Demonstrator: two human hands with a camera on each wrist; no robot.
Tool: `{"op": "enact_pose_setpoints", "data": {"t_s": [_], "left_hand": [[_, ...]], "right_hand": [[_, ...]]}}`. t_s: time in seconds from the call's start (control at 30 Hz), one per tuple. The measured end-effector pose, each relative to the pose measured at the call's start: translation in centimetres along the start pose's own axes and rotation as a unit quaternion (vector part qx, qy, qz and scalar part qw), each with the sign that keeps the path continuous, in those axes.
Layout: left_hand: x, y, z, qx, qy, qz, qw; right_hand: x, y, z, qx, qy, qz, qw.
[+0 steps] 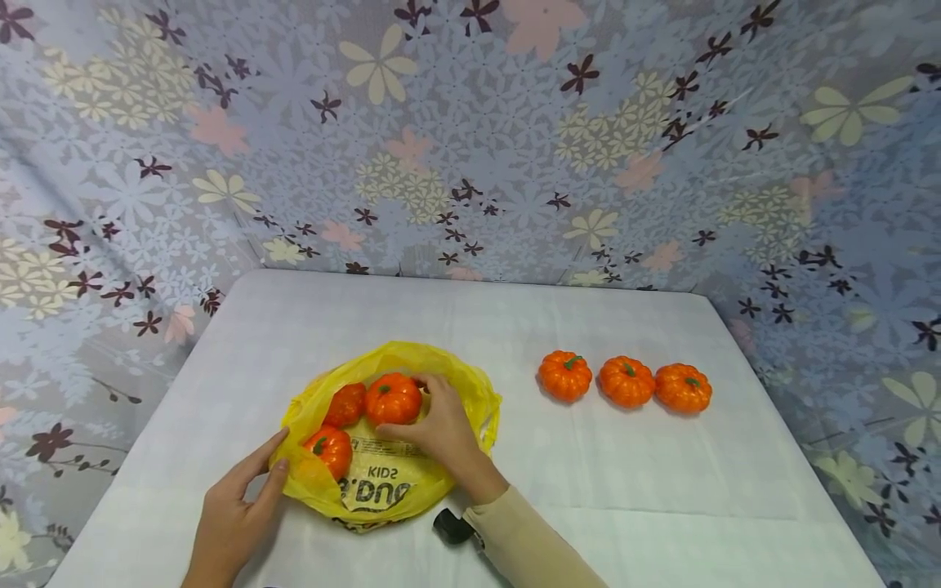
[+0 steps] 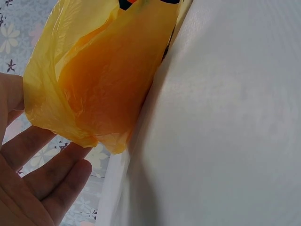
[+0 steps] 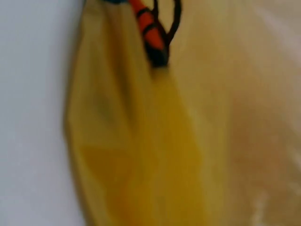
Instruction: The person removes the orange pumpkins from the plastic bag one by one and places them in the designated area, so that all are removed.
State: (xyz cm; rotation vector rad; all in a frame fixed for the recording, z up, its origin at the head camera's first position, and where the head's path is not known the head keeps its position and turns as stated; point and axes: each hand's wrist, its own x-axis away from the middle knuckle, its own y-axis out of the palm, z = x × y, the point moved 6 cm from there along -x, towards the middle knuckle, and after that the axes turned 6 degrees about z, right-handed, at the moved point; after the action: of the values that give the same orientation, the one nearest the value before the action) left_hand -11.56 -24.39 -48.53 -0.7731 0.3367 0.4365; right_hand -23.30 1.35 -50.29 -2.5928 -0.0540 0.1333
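A yellow plastic bag point(image 1: 422, 482) with dark print lies on the table with its mouth spread wide. My left hand point(image 1: 238, 502) pinches the bag's rim at the left; in the left wrist view the other fingers point(image 2: 61, 183) extend below the plastic. Inside the bag my right hand point(image 1: 444, 429) grips a small orange pumpkin point(image 1: 392, 398) with a green stem, thumb in front and fingers behind. Two more pumpkins are in the bag: one point(image 1: 345, 406) behind yellow film, another point(image 1: 331, 451) near the left rim. The right wrist view shows only blurred bag plastic point(image 3: 178, 141).
Three similar orange pumpkins, the left one point(image 1: 564, 376), the middle one point(image 1: 626, 381) and the right one point(image 1: 684, 388), stand in a row right of the bag. A white cloth covers the table point(image 1: 625, 474). Behind it hangs a floral curtain point(image 1: 507, 163). A black device point(image 1: 452, 527) sits by the right wrist.
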Motion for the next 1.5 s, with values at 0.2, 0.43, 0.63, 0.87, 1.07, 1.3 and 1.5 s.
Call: {"op": "enact_pose_setpoints", "data": {"t_s": [0.2, 0.43, 0.63, 0.87, 1.07, 1.3, 1.5], "left_hand": [[0.1, 0.0, 0.1, -0.007, -0.009, -0.002, 0.9999], [0.0, 0.0, 0.1, -0.008, -0.013, -0.007, 0.9999], [-0.1, -0.1, 0.2, -0.009, -0.007, -0.004, 0.9999], [-0.2, 0.1, 0.2, -0.015, -0.013, -0.011, 0.9997], [-0.1, 0.2, 0.4, -0.031, -0.029, -0.023, 0.9988], [0.0, 0.2, 0.2, -0.033, -0.023, -0.022, 0.9989], [0.0, 0.2, 0.3, -0.033, -0.024, -0.021, 0.999]], "right_hand": [[0.5, -0.7, -0.7, -0.012, -0.005, -0.01, 0.9999], [1.4, -2.8, -1.9, -0.019, -0.008, -0.005, 0.9998], [1.8, -5.6, -1.9, -0.016, -0.02, 0.019, 0.9995], [2.1, -8.9, -1.2, -0.027, -0.031, 0.072, 0.9966], [2.5, -11.4, -0.5, -0.019, -0.034, 0.104, 0.9938], [3.3, -14.1, 1.2, -0.01, -0.013, 0.127, 0.9918], [4.1, -15.9, 2.8, -0.012, 0.017, 0.142, 0.9896]]}}
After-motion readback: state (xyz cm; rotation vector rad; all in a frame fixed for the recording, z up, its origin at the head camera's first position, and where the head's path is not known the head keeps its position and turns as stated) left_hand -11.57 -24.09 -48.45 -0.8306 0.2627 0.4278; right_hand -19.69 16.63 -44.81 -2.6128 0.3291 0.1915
